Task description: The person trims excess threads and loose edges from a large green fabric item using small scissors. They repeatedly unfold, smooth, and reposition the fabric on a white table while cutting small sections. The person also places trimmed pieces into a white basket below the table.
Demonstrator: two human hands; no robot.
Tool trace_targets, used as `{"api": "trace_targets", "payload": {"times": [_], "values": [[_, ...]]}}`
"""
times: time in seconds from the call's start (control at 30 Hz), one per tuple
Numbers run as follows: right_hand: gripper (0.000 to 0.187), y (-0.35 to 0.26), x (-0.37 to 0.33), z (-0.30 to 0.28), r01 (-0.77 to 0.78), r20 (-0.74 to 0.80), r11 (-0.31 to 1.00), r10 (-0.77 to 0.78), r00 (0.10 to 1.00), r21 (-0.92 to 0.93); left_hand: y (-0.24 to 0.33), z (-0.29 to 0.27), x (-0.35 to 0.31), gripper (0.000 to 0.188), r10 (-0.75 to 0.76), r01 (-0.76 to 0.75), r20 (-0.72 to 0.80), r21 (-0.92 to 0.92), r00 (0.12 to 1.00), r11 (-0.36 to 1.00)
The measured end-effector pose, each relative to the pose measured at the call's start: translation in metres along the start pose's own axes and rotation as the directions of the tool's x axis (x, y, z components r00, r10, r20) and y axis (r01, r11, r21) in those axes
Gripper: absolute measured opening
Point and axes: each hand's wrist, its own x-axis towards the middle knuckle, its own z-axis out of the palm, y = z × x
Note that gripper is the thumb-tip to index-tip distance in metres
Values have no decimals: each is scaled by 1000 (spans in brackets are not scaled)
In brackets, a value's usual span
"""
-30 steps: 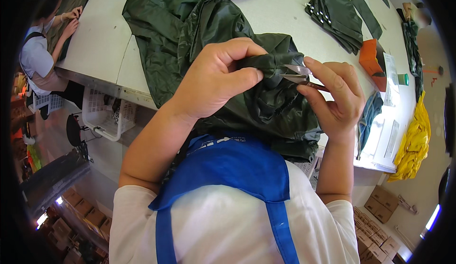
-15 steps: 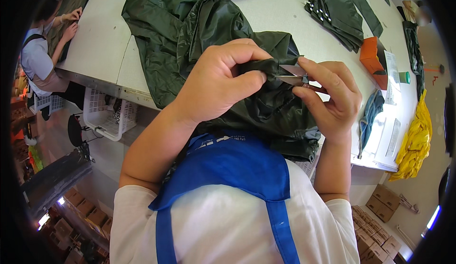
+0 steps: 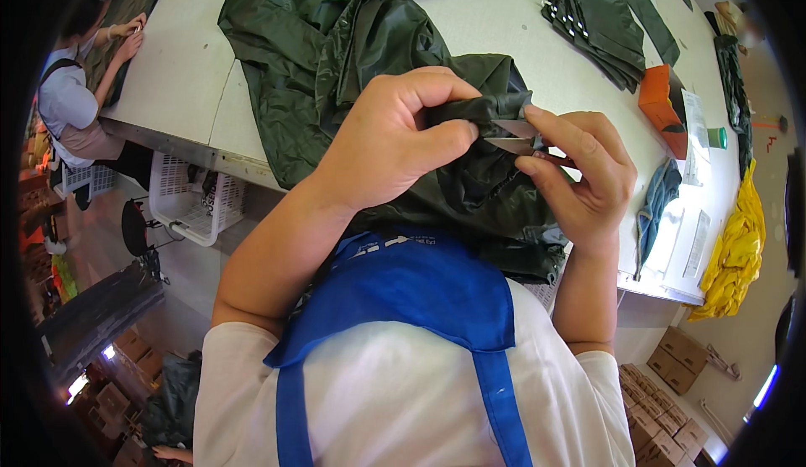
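A dark green shiny garment (image 3: 294, 89) lies bunched on the table in front of me and hangs over its near edge. My left hand (image 3: 411, 135) pinches a fold of it between thumb and forefinger. My right hand (image 3: 588, 165) holds small metal thread snips (image 3: 514, 137) between thumb and fingers. Their two pointed blades are spread and point left, at the pinched fold beside my left fingertips. Whether the tips touch the cloth I cannot tell.
Right of the garment on the white table (image 3: 504, 13) lie stacked dark green pieces (image 3: 596, 34), an orange box (image 3: 662, 106) and a blue cloth (image 3: 657, 207). Yellow fabric (image 3: 732, 253) hangs off the right end. A white basket (image 3: 197, 202) sits below; a co-worker (image 3: 75, 97) works at far left.
My hands have barely moved; the snips shift slightly at the fold and their blades still stand apart. At the lower left, a dark bundle and another person's hand have come into view.
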Motion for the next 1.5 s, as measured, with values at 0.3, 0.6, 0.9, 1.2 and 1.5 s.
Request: {"api": "trace_targets", "payload": {"times": [0.3,0.6,0.9,1.2,1.5], "values": [[38,0,0,0,-86,34,989,82,996,123,2,-1,-1,17,32,-36,29,160,999,987],[35,4,-1,0,-115,85,976,100,991,188,-1,0,-2,15,26,-30,44,99,999,995],[65,36,-24,16,-256,-64,581,473,879,773,-1,-1,-4,14,-44,44,9,18,999,999],[31,128,-27,-83,-721,40,692,720,693,32,-87,-108,5,56,288,407,-444,895,849,180],[28,231,52,-252,-350,-544,937,299,784,11,-154,-37,-7,46,122,107,-171,907,978,408]]}}
